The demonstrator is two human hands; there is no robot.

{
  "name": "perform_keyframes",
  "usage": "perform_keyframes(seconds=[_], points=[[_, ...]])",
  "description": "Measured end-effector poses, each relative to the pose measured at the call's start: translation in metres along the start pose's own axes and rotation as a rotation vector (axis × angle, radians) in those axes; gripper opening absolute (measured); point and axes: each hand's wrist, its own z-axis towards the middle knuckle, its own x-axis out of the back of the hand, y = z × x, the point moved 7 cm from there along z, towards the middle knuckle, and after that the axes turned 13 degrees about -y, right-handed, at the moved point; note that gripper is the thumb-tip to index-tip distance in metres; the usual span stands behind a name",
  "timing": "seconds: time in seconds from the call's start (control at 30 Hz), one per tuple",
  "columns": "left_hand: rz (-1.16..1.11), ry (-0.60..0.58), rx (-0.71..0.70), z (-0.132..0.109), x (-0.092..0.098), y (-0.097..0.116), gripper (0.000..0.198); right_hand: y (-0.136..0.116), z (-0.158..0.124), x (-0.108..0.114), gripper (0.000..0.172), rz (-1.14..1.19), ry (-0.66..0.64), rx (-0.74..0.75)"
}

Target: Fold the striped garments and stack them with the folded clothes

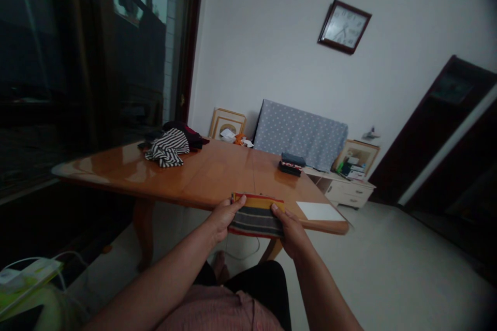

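Observation:
A folded striped cloth (256, 220), yellow, dark grey and red, is held up at the near edge of the wooden table (217, 170). My left hand (225, 219) grips its left end, thumb on top. Its right end is pinched by my right hand (289, 227), again with the thumb above and the fingers hidden underneath. On the far right part of the table lies a stack of folded cloths (292, 163). A loose heap with a black-and-white striped garment (169, 147) and dark clothing (190, 137) sits toward the left.
A white sheet (319, 211) lies near the table's right corner. Behind the table stand a polka-dot-covered object (298, 132), a low white cabinet (351, 194) and framed pictures (229, 120). At lower left, cables and a yellow-green box (33, 279) rest on a stool-like surface.

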Motion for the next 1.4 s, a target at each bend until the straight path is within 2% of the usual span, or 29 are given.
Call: perform_keyframes(seconds=[0.1, 0.23, 0.37, 0.43, 0.6, 0.77, 0.93, 1.1, 1.2, 1.3, 1.4], points=[[-0.009, 0.057, 0.045, 0.008, 0.008, -0.007, 0.05, 0.014, 0.008, 0.008, 0.041, 0.038, 0.022, -0.055], [-0.055, 0.14, 0.196, 0.025, 0.019, -0.014, 0.04, 0.028, 0.022, 0.021, 0.032, 0.142, 0.112, -0.17], [-0.096, 0.148, 0.344, 0.047, 0.024, -0.013, 0.038, 0.034, 0.032, 0.031, 0.022, 0.3, 0.153, -0.316], [-0.129, 0.091, 0.364, 0.056, 0.021, -0.009, 0.048, 0.034, 0.035, 0.037, 0.021, 0.378, 0.149, -0.343], [-0.218, -0.16, 0.349, 0.06, 0.007, 0.0, 0.079, 0.042, 0.04, 0.05, 0.024, 0.512, 0.084, -0.309], [-0.196, -0.194, 0.34, 0.064, 0.003, -0.002, 0.081, 0.05, 0.046, 0.057, 0.025, 0.478, 0.076, -0.289], [-0.102, -0.113, 0.353, 0.084, 0.002, -0.008, 0.053, 0.035, 0.058, 0.06, 0.031, 0.303, 0.104, -0.239], [-0.078, -0.04, 0.294, 0.101, 0.008, -0.006, 0.042, 0.011, 0.065, 0.062, 0.041, 0.189, 0.07, -0.162], [-0.069, -0.088, 0.193, 0.106, 0.012, 0.002, 0.043, -0.007, 0.064, 0.06, 0.042, 0.087, 0.011, -0.056], [-0.078, -0.191, 0.108, 0.109, 0.012, 0.009, 0.044, -0.025, 0.06, 0.056, 0.042, -0.049, -0.046, 0.057], [-0.065, -0.252, 0.044, 0.113, 0.011, 0.015, 0.042, -0.037, 0.059, 0.054, 0.042, -0.156, -0.062, 0.123]])
